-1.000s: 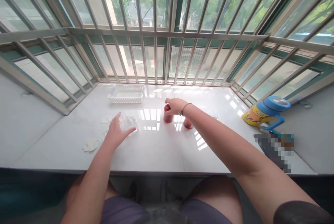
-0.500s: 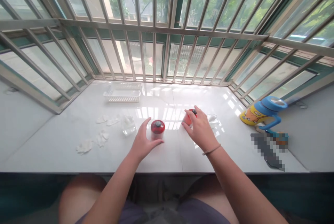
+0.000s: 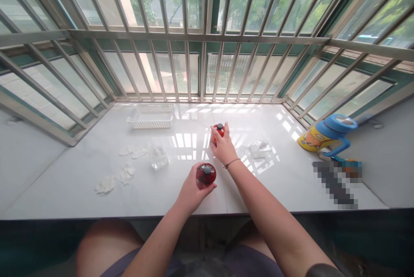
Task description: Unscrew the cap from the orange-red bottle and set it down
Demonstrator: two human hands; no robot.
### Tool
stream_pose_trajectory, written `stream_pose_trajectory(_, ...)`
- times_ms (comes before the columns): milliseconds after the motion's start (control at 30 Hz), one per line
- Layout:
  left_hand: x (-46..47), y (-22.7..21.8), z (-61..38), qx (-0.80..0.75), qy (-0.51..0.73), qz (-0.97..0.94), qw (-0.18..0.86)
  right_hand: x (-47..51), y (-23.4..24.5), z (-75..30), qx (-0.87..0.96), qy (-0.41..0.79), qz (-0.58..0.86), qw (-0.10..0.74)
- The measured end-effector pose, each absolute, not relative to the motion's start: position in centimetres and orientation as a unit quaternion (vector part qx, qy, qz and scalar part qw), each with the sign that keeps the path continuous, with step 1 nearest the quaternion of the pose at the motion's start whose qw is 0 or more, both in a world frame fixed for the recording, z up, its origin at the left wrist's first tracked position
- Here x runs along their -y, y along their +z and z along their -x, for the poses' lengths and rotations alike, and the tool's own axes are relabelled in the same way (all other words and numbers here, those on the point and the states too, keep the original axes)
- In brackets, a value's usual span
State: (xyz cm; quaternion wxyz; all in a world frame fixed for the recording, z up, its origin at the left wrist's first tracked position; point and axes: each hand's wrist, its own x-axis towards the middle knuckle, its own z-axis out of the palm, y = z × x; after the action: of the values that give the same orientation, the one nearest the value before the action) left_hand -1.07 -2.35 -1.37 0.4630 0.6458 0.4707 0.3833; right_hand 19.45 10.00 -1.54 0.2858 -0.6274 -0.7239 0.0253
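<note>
Two small red jars with grey knobs on their lids stand on the white marble sill (image 3: 64, 191). My left hand (image 3: 193, 190) grips the nearer red jar (image 3: 206, 174) close to the sill's front edge. My right hand (image 3: 224, 147) is wrapped around the farther red jar (image 3: 219, 132), a little beyond and to the right of the first. A small clear glass container (image 3: 159, 157) sits to the left of both hands, untouched.
A white plastic basket (image 3: 150, 118) stands at the back left. Several crumpled white tissue pieces (image 3: 119, 172) lie left of the glass. A clear wrapper (image 3: 259, 148) lies right of my right hand. A yellow and blue cup (image 3: 326, 135) sits far right. Metal window bars (image 3: 200, 66) close the back.
My left hand has taken hold of one red jar and drawn it toward the front edge. My right hand has carried the other red jar leftward and farther back.
</note>
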Motion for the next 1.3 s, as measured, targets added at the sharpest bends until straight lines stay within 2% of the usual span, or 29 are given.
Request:
stream_pose_trajectory(167,2.4,-1.9,1.1,-0.47,0.384,-0.65,0.457,-10.5,-1.2,-17.9,0.797,0.033,0.548,0.252)
stream_pose_trajectory(267,2.3,-2.1,1.3,-0.468,0.382,-0.656,0.451,-7.7,-1.5,-19.7,0.799,-0.037,0.543,0.256)
stream_pose_trajectory(400,2.4,-2.1,1.4,-0.475,0.374,-0.659,0.447,-2.5,-3.1,-24.8,0.673,-0.144,0.657,0.308)
stream_pose_trajectory(467,2.4,-2.1,1.3,-0.479,0.372,-0.658,0.446,-0.6,-4.1,-27.5,0.609,-0.156,0.714,0.308)
stream_pose_trajectory(633,3.0,-2.0,1.3,-0.494,0.364,-0.655,0.44,0.0,-5.4,-31.5,0.59,-0.046,0.766,0.25)
stream_pose_trajectory(900,2.6,0.2,0.8,-0.477,0.387,-0.69,0.384,-6.5,-4.3,-29.5,0.688,0.069,0.68,0.244)
stream_pose_trajectory(1100,1.5,1.0,-0.1,-0.413,0.413,-0.71,0.395,-7.1,-2.6,-25.4,0.704,0.09,0.641,0.294)
stream_pose_trajectory(1267,1.8,0.7,-0.1,-0.367,0.435,-0.715,0.406,-2.0,-1.6,-22.4,0.694,0.111,0.615,0.357)
stream_pose_trajectory(1300,1.9,0.6,-0.1,-0.362,0.44,-0.714,0.407,-0.8,-1.4,-21.7,0.683,0.14,0.6,0.394)
